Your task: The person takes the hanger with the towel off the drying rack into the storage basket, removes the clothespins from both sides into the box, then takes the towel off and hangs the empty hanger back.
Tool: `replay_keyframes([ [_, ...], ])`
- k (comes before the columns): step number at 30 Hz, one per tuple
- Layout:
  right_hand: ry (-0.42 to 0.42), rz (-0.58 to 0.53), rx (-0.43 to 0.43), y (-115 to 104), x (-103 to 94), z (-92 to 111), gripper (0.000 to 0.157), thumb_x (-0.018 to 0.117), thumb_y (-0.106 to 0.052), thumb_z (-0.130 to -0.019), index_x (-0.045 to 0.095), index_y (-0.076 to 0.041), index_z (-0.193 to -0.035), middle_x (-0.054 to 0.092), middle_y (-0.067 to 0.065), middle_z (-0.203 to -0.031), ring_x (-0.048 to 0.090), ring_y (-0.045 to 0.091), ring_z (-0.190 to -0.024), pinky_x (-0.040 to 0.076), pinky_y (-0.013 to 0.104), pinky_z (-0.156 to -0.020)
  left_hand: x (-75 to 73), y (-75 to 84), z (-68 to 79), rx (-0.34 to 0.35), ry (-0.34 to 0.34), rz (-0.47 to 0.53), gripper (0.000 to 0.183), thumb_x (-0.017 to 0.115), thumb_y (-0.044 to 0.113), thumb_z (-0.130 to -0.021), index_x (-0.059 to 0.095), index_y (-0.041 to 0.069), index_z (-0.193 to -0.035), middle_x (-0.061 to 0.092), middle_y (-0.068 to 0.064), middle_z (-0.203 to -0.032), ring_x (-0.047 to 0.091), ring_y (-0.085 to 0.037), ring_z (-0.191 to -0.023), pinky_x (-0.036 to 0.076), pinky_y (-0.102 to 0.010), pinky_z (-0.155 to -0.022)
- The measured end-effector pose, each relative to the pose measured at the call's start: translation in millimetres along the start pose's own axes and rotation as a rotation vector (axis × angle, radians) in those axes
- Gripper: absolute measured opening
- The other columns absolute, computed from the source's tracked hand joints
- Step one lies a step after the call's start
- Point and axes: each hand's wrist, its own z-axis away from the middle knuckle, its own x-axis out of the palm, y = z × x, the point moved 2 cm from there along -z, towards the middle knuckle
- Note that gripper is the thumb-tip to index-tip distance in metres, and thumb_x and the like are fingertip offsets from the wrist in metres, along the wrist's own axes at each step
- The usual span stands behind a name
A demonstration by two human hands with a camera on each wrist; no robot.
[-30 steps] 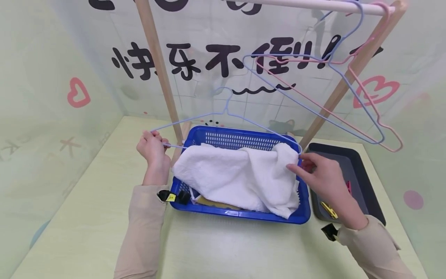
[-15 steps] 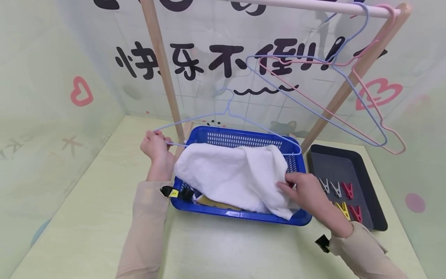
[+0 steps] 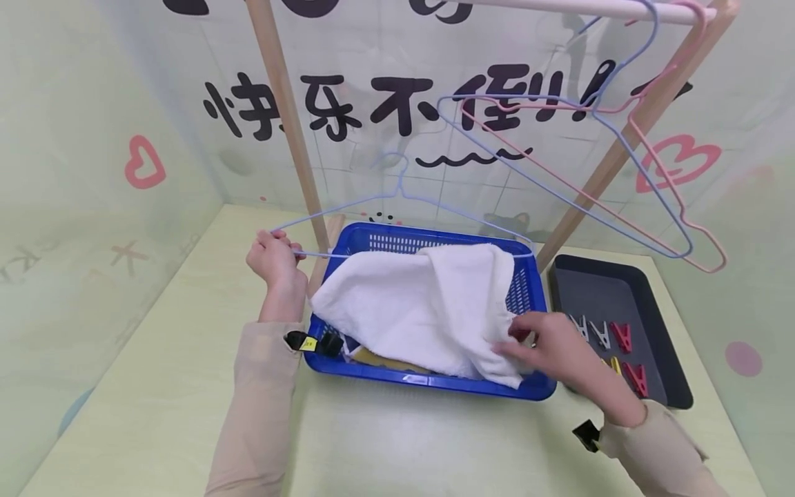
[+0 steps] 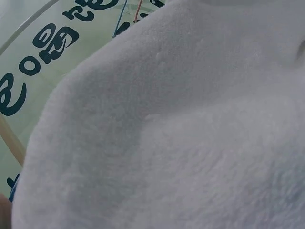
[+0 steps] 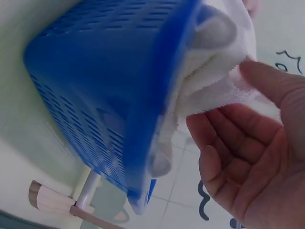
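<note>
My left hand (image 3: pixel 274 266) grips the left corner of a light blue clothes hanger (image 3: pixel 366 202), holding it over the blue basket (image 3: pixel 428 383). A white towel (image 3: pixel 397 297) drapes over the hanger's bottom bar, its lower part hanging into the basket. At the towel's right edge is my right hand (image 3: pixel 553 345), with thumb and curled fingers on either side of the cloth. In the right wrist view, the thumb touches the towel (image 5: pixel 209 95) while the fingers lie below it. The towel (image 4: pixel 167 133) fills most of the left wrist view and hides the left hand's grip.
A dark tray (image 3: pixel 596 290) with several red, white and yellow clips stands right of the basket. Another blue hanger (image 3: pixel 515 172) and a pink hanger (image 3: pixel 658 166) hang from the rack's white rod (image 3: pixel 590 10). Yellow cloth (image 3: pixel 391 359) shows inside the basket.
My right hand has moved from the hanger's right corner to the towel's edge, drawing the towel leftward off that corner. The right part of the bar now shows. The left hand keeps its grip.
</note>
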Motion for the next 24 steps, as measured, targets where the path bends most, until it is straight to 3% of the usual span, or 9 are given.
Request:
replay_keyframes([
  [2,0.023,-0.065,0.104,1.3,-8.0,-3.8,0.021,0.077,-0.021,-0.078,0.071,-0.006,-0.091,0.068,0.001,-0.082,0.058,0.011,-0.069,0.047,0.022,-0.056,-0.1,0.0,0.9,0.014,-0.007,-0.008,0.037,0.036,0.025,-0.102,0.049,0.007,-0.073,0.040,0.001,-0.054,0.040,-0.008,-0.039,0.038,-0.017,-0.038],
  [5,0.083,-0.148,0.243,1.1,-19.7,-10.7,0.033,0.069,-0.026,-0.085,0.068,-0.002,-0.107,0.069,0.008,-0.094,0.058,0.020,-0.076,0.047,0.023,-0.059,-0.2,0.1,2.7,0.028,-0.018,-0.011,0.038,0.035,0.025,-0.102,0.050,0.007,-0.073,0.040,0.001,-0.054,0.039,-0.008,-0.039,0.038,-0.017,-0.038],
  [7,0.103,-0.215,0.327,-0.4,-23.5,-16.3,0.034,0.062,-0.029,-0.091,0.067,-0.002,-0.109,0.068,0.010,-0.094,0.055,0.022,-0.075,0.046,0.022,-0.060,0.1,-0.2,3.9,0.036,-0.024,-0.016,0.038,0.035,0.025,-0.102,0.050,0.007,-0.072,0.040,0.001,-0.054,0.039,-0.008,-0.039,0.037,-0.017,-0.038],
  [11,0.107,-0.305,0.410,-3.0,-20.8,-29.8,0.035,0.059,-0.034,-0.092,0.070,-0.002,-0.100,0.068,0.009,-0.083,0.054,0.020,-0.067,0.042,0.022,-0.054,1.3,-1.1,7.1,0.047,-0.038,-0.031,0.038,0.034,0.025,-0.103,0.049,0.007,-0.072,0.039,0.002,-0.053,0.039,-0.008,-0.038,0.037,-0.017,-0.038],
  [18,0.103,-0.321,0.408,-2.5,-8.7,-34.8,0.022,0.065,-0.023,-0.089,0.069,-0.003,-0.081,0.065,0.006,-0.068,0.050,0.021,-0.057,0.034,0.024,-0.047,2.7,-3.3,8.8,0.049,-0.041,-0.029,0.038,0.035,0.023,-0.103,0.049,0.006,-0.072,0.039,0.002,-0.052,0.038,-0.008,-0.038,0.036,-0.016,-0.038],
  [24,0.001,-0.257,0.332,-4.8,-0.2,-21.3,0.012,0.068,-0.011,-0.086,0.068,-0.005,-0.077,0.060,0.000,-0.063,0.046,0.014,-0.053,0.035,0.021,-0.045,2.7,-1.0,6.5,0.057,-0.025,-0.049,0.036,0.036,0.024,-0.102,0.050,0.008,-0.073,0.041,0.002,-0.058,0.039,-0.008,-0.041,0.038,-0.016,-0.040],
])
